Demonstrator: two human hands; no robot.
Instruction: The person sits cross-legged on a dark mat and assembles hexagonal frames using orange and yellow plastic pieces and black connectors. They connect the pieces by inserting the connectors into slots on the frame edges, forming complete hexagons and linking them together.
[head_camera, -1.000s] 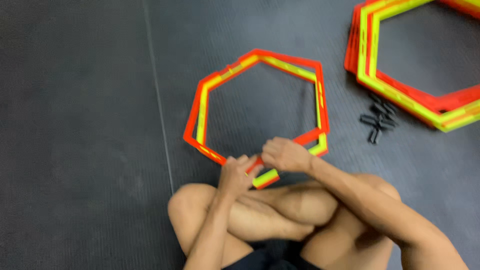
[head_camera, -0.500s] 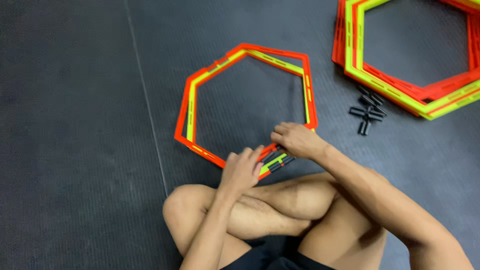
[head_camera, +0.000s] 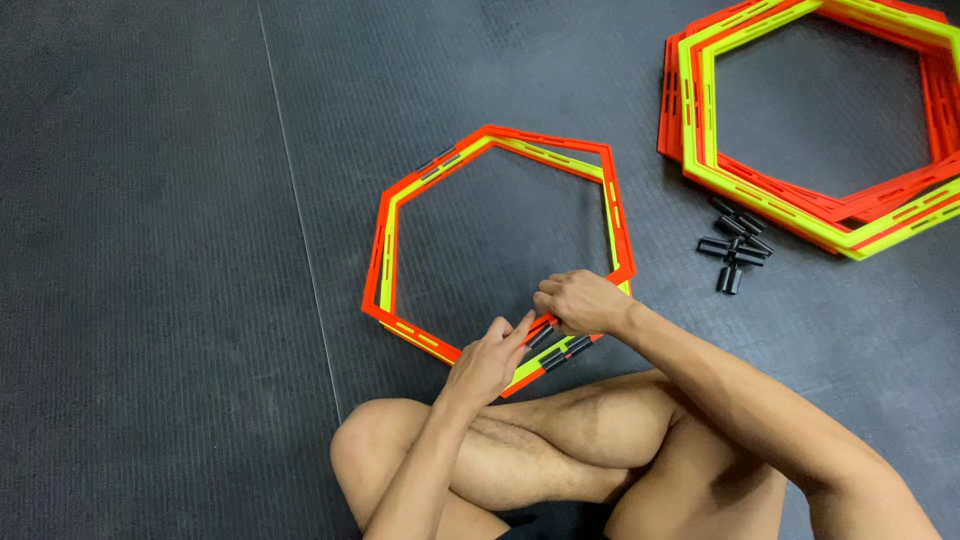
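Two stacked hexagon rings, orange over yellow-green (head_camera: 384, 235), lie flat on the dark floor mat in front of my crossed legs. My left hand (head_camera: 487, 362) rests on the near edge of the rings with fingers pressing down. My right hand (head_camera: 578, 302) is curled over the near right corner, gripping the rings where small black clips (head_camera: 560, 352) sit on the edge. The exact fingertip contact is hidden under my right hand.
A pile of more orange and yellow-green hexagon rings (head_camera: 700, 130) lies at the upper right. Several loose black clips (head_camera: 735, 248) lie between that pile and the near rings. A seam in the floor mat (head_camera: 300, 230) runs down the left.
The view shifted slightly and the rings sit further left in the frame. Both hands stay on the near edge; black clips now show on that edge.
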